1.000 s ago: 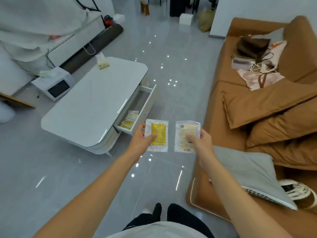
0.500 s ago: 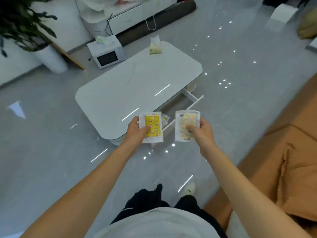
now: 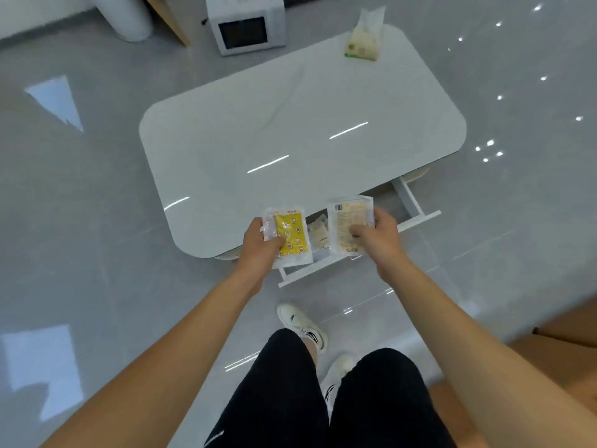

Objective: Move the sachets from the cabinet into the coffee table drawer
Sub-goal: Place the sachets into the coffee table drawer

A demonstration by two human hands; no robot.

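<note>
- Two legs in black shorts and white shoes (image 3: 303,328) stand on the shiny gray floor (image 3: 97,253), nearest of all.
- A little farther out, the left hand (image 3: 261,242) holds a yellow sachet (image 3: 290,234). The thumb lies on its front and the fingers curl behind its left edge.
- The right hand (image 3: 376,234) holds a pale sachet (image 3: 347,226) the same way, thumb on the front, fingers round the right edge.
- Both packs stick up past the fingers, flat and facing up, side by side with a gap between them.
- Right under the hands is the open drawer (image 3: 416,208) of the white coffee table (image 3: 290,137). The yellow pack hangs over the drawer's left end and the pale one near its middle.
- Down in the gap between the two packs, a few sachets in the drawer (image 3: 318,232) can be seen, so I think some of the job is done.
- These two are not in yet. They look ready to be let go or set down inside. How many wait in the cabinet cannot be told, as it is not in view.
- The right part of the drawer looks bare, so there seems to be room.
- On the far right of the tabletop sits a tissue pack (image 3: 363,43).
- Farthest off, on the floor past the table, is a small white microwave (image 3: 245,27).
</note>
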